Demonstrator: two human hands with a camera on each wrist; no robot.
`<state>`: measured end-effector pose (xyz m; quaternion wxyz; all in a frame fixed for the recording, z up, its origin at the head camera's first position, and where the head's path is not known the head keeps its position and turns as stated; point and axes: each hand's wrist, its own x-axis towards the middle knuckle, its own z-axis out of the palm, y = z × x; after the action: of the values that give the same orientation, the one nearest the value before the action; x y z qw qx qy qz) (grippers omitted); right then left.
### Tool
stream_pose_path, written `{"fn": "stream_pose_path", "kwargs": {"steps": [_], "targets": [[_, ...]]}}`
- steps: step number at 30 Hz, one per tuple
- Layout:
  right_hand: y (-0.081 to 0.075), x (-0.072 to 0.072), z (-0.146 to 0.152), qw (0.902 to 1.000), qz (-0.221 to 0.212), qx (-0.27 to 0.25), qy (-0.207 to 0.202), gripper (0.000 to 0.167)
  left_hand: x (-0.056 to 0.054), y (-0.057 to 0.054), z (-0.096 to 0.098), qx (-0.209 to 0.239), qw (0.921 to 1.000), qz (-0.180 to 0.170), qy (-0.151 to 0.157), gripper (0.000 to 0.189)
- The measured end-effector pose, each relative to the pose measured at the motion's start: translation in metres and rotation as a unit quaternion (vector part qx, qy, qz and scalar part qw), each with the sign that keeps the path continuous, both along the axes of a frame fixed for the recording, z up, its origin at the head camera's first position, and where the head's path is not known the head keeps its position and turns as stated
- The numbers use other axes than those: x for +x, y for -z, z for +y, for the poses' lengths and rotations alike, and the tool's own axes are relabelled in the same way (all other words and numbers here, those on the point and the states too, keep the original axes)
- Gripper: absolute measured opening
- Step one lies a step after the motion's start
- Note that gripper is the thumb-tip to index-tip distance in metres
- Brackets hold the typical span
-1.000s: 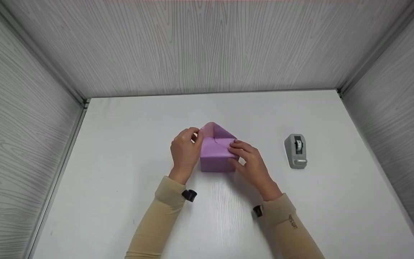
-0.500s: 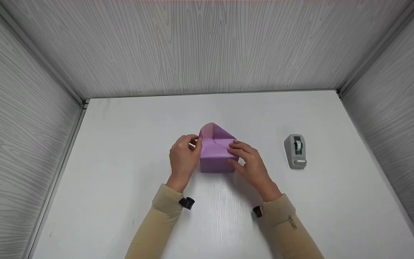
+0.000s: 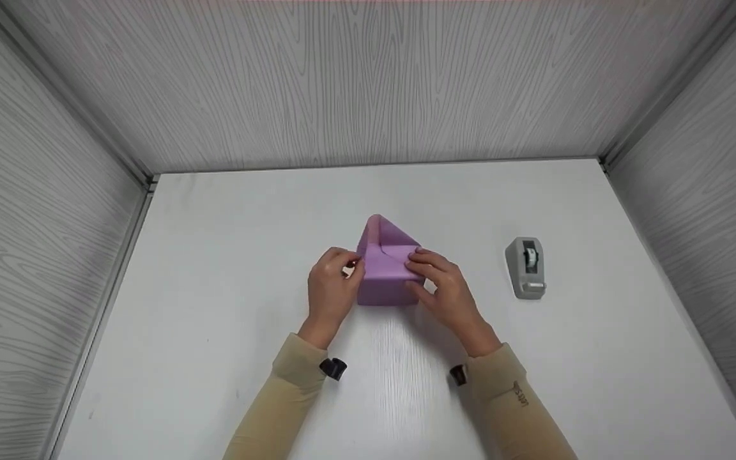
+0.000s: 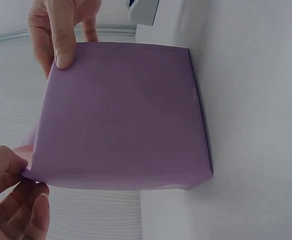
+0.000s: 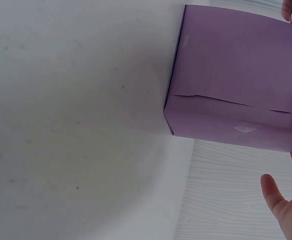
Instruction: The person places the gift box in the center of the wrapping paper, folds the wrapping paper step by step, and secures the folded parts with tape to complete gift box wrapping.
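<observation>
A box wrapped in purple paper [image 3: 387, 292] stands on the table, with a pointed flap of wrapping paper [image 3: 396, 233] rising at its far side. My left hand [image 3: 331, 287] pinches a fold of that paper at the box's left edge; the left wrist view shows the fold between fingertips. At the opposite edge my right hand [image 3: 448, 291] holds the box, fingers on top and thumb against the near face. A small shiny patch [image 5: 244, 129] marks the box's side in the right wrist view. The inside of the box is hidden.
To the right of the box, on the white table [image 3: 214, 268], stands a grey tape dispenser [image 3: 525, 282] with a roll in it. Grey wood-grain panels [image 3: 368, 83] enclose the table at the back and on both sides.
My left hand has slid a little toward me along the left edge, then inward. The paper flap's left part has folded in and looks narrower. My right hand stays where it was.
</observation>
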<state>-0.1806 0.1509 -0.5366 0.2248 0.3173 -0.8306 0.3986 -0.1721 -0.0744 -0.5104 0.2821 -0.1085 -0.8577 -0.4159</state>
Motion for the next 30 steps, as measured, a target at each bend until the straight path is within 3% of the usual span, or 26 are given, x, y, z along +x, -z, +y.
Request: {"fn": "stream_pose_path", "kwargs": {"steps": [10, 30], "targets": [[0.0011, -0.0002, -0.0001, 1.0, 0.001, -0.002, 0.0, 0.033, -0.0029, 0.0055, 0.0026, -0.036, 0.998, 0.037, 0.036, 0.003], [0.0001, 0.0015, -0.0007, 0.9997, -0.023, 0.005, 0.009, 0.034, -0.0088, 0.0046, -0.0055, -0.104, 0.9901, 0.03, 0.089, 0.008]]}}
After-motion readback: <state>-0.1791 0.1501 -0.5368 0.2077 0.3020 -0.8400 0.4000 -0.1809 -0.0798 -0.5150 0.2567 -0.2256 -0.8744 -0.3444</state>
